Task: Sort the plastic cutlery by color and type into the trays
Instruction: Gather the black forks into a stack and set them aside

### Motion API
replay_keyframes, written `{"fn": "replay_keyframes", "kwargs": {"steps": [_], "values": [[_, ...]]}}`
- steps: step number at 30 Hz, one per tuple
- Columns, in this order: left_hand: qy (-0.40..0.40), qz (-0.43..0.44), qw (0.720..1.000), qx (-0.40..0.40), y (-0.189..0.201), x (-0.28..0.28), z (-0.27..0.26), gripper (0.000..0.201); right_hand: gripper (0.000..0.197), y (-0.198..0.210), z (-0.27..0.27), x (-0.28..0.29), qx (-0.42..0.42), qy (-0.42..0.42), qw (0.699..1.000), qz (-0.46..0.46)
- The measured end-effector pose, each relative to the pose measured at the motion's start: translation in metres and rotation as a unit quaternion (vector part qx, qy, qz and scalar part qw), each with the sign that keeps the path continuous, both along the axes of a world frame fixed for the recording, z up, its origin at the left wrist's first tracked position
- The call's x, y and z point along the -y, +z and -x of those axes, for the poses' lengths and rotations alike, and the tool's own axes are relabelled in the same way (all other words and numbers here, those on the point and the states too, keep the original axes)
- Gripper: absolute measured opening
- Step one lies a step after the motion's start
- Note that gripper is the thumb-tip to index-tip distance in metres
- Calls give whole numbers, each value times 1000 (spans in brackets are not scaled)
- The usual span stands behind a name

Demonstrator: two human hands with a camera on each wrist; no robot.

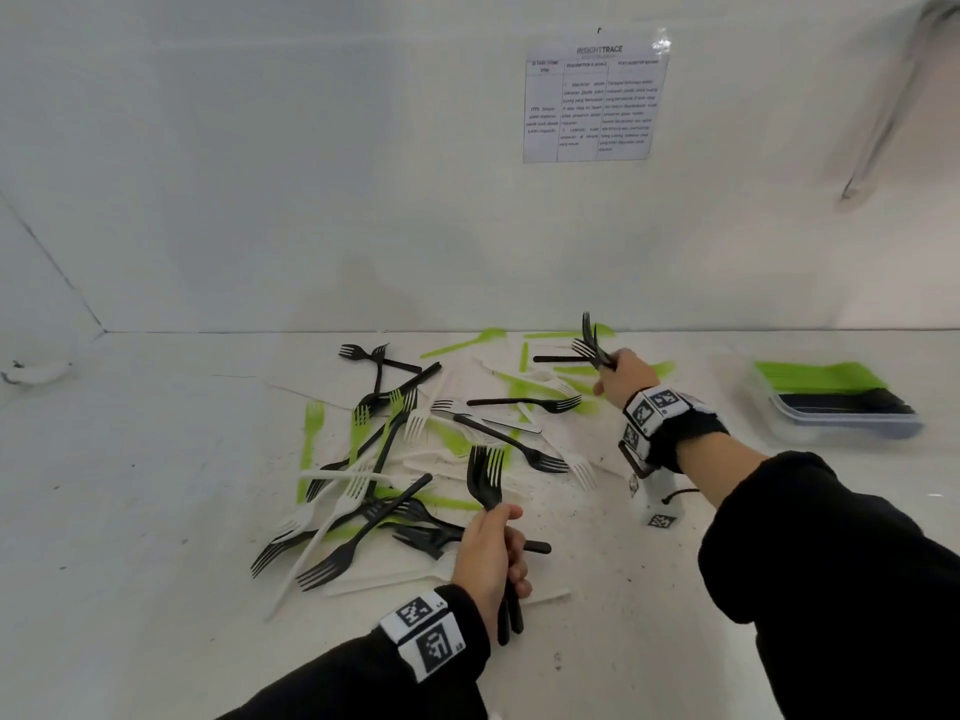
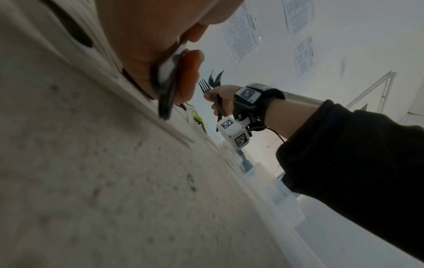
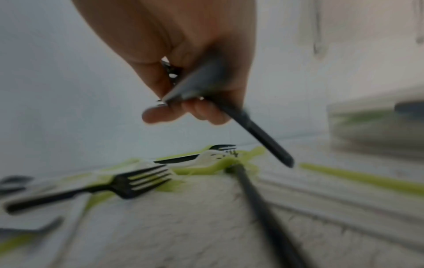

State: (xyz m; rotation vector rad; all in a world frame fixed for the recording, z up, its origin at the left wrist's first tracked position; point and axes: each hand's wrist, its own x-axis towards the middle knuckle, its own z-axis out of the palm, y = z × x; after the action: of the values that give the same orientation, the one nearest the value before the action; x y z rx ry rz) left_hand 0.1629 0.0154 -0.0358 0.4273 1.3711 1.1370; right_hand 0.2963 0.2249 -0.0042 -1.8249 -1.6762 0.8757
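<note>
A pile of black, white and green plastic cutlery (image 1: 415, 459) lies spread over the white table. My left hand (image 1: 493, 548) grips a bundle of black forks (image 1: 484, 475) upright at the pile's near edge, tines up. In the left wrist view the black fork handles (image 2: 166, 98) run through my curled fingers. My right hand (image 1: 621, 379) is raised over the far right of the pile and holds black forks (image 1: 592, 343) with tines up. The right wrist view shows blurred black forks (image 3: 206, 85) in that hand (image 3: 188, 107), handles pointing down.
Clear trays (image 1: 841, 407) holding green and black cutlery stand at the right of the table. A printed sheet (image 1: 592, 103) hangs on the back wall. A loose black fork (image 3: 96, 190) lies on green pieces below my right hand. The wall bounds the table behind.
</note>
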Motion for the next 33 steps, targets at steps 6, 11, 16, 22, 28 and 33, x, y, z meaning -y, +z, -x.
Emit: {"fn": "replay_keyframes", "kwargs": {"steps": [6, 11, 16, 22, 28, 33], "values": [[14, -8, 1000, 11, 0, -14, 7, 31, 32, -10, 42, 27, -74, 80, 994, 29], [30, 16, 999, 37, 0, -22, 7, 30, 27, -24, 76, 43, 91, 212, 970, 72], [23, 10, 1000, 2, -2, -25, 9, 18, 29, -30, 90, 44, 138, 208, 964, 93], [36, -10, 999, -2, -3, -24, 15, 21, 31, -5, 79, 41, 89, 196, 975, 55], [70, -28, 997, 8, 3, -34, 25, 21, 29, 19, 63, 42, 30, 146, 987, -67], [103, -65, 993, -7, 1, -46, 30, 23, 46, 17, 63, 62, -76, 164, 983, -18]]}}
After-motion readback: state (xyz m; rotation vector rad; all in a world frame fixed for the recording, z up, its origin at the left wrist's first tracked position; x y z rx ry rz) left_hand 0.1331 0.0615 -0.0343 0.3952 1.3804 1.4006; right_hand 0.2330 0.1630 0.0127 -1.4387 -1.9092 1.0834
